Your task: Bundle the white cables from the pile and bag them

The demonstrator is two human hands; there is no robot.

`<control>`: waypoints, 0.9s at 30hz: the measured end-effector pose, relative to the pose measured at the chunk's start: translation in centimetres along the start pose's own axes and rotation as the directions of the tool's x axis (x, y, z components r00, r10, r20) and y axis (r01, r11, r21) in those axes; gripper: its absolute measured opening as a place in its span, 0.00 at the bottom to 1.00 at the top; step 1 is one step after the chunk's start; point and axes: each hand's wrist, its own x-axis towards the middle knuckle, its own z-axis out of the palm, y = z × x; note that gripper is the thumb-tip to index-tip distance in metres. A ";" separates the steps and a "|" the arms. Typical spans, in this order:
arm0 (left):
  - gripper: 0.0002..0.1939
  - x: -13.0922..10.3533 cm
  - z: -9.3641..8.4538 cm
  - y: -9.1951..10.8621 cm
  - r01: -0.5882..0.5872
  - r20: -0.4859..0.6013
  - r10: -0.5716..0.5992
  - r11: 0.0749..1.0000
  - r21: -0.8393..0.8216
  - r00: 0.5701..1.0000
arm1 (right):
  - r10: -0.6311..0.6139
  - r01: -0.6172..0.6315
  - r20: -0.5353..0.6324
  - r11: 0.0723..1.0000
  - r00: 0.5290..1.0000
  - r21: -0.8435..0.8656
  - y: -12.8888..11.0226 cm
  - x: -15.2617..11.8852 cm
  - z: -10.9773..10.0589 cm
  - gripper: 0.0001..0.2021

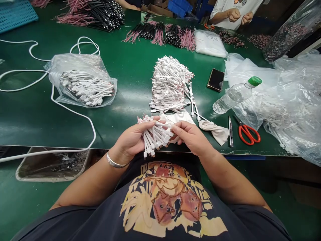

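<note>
A bundle of short white cables [155, 136] with white plugs lies across my left hand [135, 137], whose thumb presses down on it. The plug ends fan out toward me. My right hand [189, 135] pinches the plug end of one cable at the bundle's right side. Just beyond my hands a large pile of similar white cables [170, 83] rests on the green table [125, 100], with a few loose ones at its right. A white cloth [182, 117] lies partly behind my right hand.
To the left is a clear bag of white cables [85, 80] beside a long white cord [75, 112]. At right are a phone [216, 80], water bottle [232, 97], cutter knife [230, 132], red-handled scissors [248, 133] and plastic bags [293, 97]. Another person's hands [239, 16] show across the table.
</note>
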 end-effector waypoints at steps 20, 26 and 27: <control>0.10 -0.3 0.3 0.1 -0.015 0.010 0.016 0.999 -0.050 1.000 | 0.022 -0.019 -0.039 0.997 0.999 0.071 1.3 -0.3 1.1 0.20; 0.11 -0.3 0.2 0.0 -0.017 0.047 0.019 0.999 -0.042 0.999 | 0.077 -0.102 0.138 0.978 0.987 0.182 1.3 -1.2 1.5 0.17; 0.11 -0.3 0.1 0.0 -0.014 0.065 0.016 1.000 -0.028 0.998 | 0.072 -0.099 0.146 0.977 0.987 0.188 1.3 -1.4 1.6 0.17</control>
